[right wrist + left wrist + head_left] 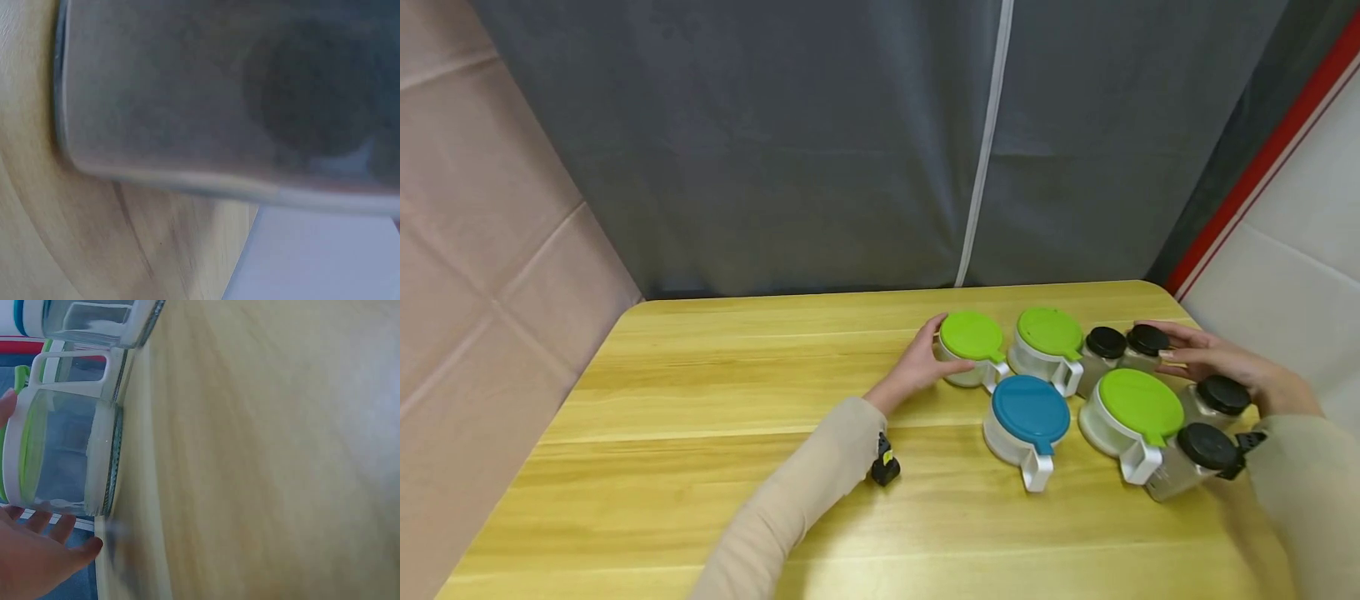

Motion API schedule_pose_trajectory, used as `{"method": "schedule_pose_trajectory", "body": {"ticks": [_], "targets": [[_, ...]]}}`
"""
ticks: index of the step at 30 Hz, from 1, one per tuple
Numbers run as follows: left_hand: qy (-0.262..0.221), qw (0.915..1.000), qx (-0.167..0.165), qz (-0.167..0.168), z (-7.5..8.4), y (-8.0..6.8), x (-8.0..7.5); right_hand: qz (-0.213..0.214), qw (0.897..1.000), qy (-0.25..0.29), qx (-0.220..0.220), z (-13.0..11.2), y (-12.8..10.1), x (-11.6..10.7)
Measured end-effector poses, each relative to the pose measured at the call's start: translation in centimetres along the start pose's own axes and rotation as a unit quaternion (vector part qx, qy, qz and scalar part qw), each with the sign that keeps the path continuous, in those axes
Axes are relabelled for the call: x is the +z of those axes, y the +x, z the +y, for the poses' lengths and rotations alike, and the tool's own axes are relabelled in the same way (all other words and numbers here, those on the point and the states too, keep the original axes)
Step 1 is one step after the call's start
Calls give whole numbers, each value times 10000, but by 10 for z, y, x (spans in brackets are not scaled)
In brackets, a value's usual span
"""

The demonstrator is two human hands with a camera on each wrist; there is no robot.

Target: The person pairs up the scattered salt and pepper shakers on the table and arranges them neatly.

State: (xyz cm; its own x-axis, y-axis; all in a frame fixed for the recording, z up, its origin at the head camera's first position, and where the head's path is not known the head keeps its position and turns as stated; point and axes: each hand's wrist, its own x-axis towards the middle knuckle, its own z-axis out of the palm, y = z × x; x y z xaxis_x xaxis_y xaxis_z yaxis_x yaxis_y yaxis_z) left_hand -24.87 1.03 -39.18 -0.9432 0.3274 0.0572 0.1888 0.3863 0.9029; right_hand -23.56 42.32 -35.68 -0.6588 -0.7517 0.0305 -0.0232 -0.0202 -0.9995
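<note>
**Two hands closing in on a cluster of lidded jars**

Sleeves come first, both pale beige, reaching in from the near edge of the counter (700, 467). Just beyond the left sleeve a small black clip with a yellow mark (884, 467) sits at the wrist.

Toward the right side of the counter stands the cluster. Nearest are a black-capped bottle (1202, 458) lying close to the right sleeve, a blue-lidded jar (1030, 417) with its white handle pointing at the near edge, and a large green-lidded jar (1138, 408) beside it. Another black-capped bottle (1221, 396) stands just behind.

Further back, the left hand (917, 362) cups the left wall of a small green-lidded jar (972, 346); fingers are loosely curved against it, thumb over the far side, not clamped. The left wrist view shows the same clear jar (62, 456) with fingertips (62, 528) just touching its wall. A firmer wrap low on the wall would probably serve better than a fingertip touch, since the handle faces away from this hand.

The right hand (1206, 354) lies flat and relaxed, fingers straight over two black-capped bottles (1123, 346) at the far right, touching at least the nearer cap. A second green-lidded jar (1048, 342) stands between the hands. With everything packed touching or nearly so, any move should likely go outward and slowly, to avoid knocking neighbours.

The right wrist view is too blurred to read.
</note>
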Motion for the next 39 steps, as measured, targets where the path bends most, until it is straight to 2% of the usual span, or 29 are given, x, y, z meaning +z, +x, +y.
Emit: {"method": "schedule_pose_trajectory", "body": {"ticks": [3,7,9,17,26,33,36,39], "targets": [[108,9999,-29,-9,0,2,3,47,9996,-259,37,-1,1,1],[192,9998,9,34,0,3,8,72,9997,-225,83,-1,2,2],[228,9997,68,93,-1,4,10,74,9998,-168,81,-1,3,3],[476,9976,233,447,2,4,14,379,9956,-750,425,-4,5,4],[845,9931,420,692,0,5,17,541,9965,-520,370,-1,5,5],[880,9923,389,779,1,4,17,381,9992,-96,-9,-1,5,4],[865,9921,404,820,1,3,17,473,9987,166,-83,0,3,3],[857,9918,396,856,0,3,18,752,9968,250,-95,1,1,3]]}}
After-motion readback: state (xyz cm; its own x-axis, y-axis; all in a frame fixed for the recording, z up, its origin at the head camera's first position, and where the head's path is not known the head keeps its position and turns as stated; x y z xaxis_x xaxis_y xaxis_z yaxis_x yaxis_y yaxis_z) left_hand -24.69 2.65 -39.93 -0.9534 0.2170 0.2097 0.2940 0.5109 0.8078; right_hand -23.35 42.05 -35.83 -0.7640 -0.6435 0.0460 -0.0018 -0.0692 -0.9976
